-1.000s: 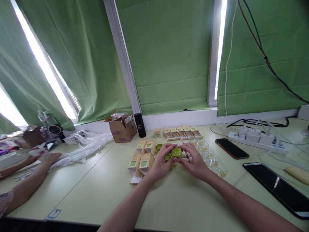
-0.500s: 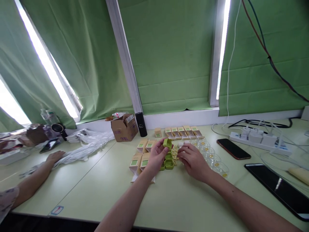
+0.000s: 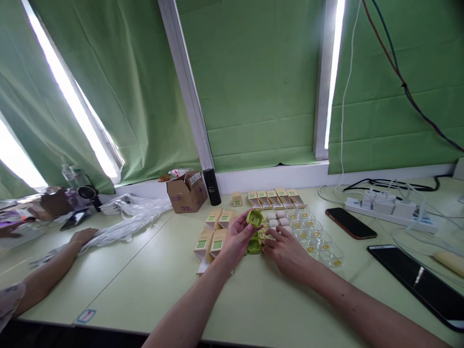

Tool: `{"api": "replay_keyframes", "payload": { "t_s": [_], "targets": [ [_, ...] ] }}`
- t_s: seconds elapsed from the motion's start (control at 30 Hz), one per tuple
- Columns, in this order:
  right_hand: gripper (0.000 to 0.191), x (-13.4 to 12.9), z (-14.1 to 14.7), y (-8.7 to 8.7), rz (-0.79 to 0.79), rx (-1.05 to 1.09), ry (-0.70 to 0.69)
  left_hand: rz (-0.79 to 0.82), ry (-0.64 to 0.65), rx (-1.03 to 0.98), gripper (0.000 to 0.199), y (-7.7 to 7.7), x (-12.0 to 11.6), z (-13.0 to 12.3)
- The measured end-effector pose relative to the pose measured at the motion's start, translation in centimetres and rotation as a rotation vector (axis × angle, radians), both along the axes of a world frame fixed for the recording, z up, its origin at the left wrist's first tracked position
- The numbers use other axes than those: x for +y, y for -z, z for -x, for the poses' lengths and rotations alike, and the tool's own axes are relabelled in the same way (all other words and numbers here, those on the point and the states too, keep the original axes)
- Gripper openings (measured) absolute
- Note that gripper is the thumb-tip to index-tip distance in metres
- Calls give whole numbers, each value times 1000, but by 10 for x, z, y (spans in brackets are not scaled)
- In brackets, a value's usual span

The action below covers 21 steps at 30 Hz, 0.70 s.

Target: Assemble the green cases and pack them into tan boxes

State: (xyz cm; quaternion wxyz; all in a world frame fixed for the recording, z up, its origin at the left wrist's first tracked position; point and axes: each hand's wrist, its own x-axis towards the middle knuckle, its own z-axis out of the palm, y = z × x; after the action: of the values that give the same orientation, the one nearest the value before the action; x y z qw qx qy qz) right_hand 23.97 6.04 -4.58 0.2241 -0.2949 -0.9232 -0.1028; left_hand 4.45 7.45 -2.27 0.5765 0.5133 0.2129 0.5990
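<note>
My left hand [image 3: 239, 235] holds up a small green square case [image 3: 254, 219], its hollow inside turned toward me. More green cases [image 3: 254, 247] lie on the table just below it. My right hand [image 3: 284, 249] is low beside them, fingers bent and fingertips together at a group of small yellow-green pieces [image 3: 263, 230]. What its fingertips pinch, if anything, is hidden. Past that hand stand short white rolls [image 3: 282, 221]. To its right are rows of clear plastic cups [image 3: 318, 234] with yellow centres.
Kraft boxes with green labels [image 3: 205, 241] stand left of my hands, more [image 3: 271, 198] behind. Further back are a cardboard carton [image 3: 187, 192] and black cylinder [image 3: 211, 187]. Right lie phones [image 3: 350, 223] and a power strip [image 3: 389, 212]. Another person's arm [image 3: 54, 275] rests at left.
My left hand has tilted the green case so its inside faces me. My right hand has moved slightly down and left, uncovering the white rolls. Another hand has appeared at the far left.
</note>
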Motion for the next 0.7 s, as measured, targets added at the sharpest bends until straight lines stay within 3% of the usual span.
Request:
{"api": "replay_keyframes", "payload": {
  "t_s": [0.13,0.3,0.4,0.57,0.7],
  "targets": [
    [36,2,-1,-2,-18,67,-10,-9,-20,8,57,0,0,0],
    [19,7,-5,-5,-76,218,30,-28,-31,1,59,4,4,1],
    [20,5,-7,-10,-73,359,-18,-23,-26,6,60,6,5,2],
    [17,-5,-6,-22,90,627,-206,-12,-38,30,62,4,3,1],
    [15,-8,-5,-27,264,904,-196,-8,-45,77,62,1,-1,0]
  ]
}}
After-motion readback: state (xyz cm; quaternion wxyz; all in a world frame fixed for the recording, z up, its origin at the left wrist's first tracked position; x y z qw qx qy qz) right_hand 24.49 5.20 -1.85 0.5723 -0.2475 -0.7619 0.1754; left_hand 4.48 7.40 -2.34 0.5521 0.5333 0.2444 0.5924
